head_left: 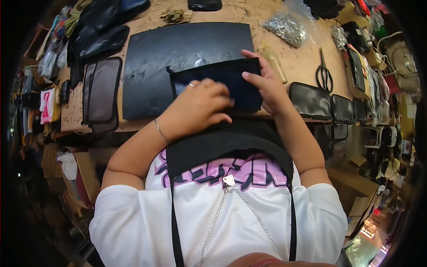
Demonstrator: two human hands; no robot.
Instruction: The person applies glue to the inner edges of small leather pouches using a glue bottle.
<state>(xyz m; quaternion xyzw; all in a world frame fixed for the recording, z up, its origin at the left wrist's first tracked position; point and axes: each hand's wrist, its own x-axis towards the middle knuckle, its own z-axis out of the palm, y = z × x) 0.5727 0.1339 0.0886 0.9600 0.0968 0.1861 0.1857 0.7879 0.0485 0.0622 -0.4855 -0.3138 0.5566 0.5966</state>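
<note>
A dark blue-black flat piece with black edging (pixel 242 91) lies over the near part of a black board (pixel 151 66). My left hand (pixel 202 104), with rings on two fingers, rests over the piece's left half, its fingers loosely spread and slightly blurred. At the piece's right end, my right hand (pixel 267 82) grips the edge, with the thumb on top and the fingers behind it. The piece's lower left part is hidden under my left hand.
Scissors (pixel 324 75) and black pouches (pixel 310 100) lie on the right, near a yellowish bottle (pixel 274 64) and a bag of small metal parts (pixel 287 30). Brown-grey panels (pixel 104 91) and black pieces (pixel 100 42) lie on the left.
</note>
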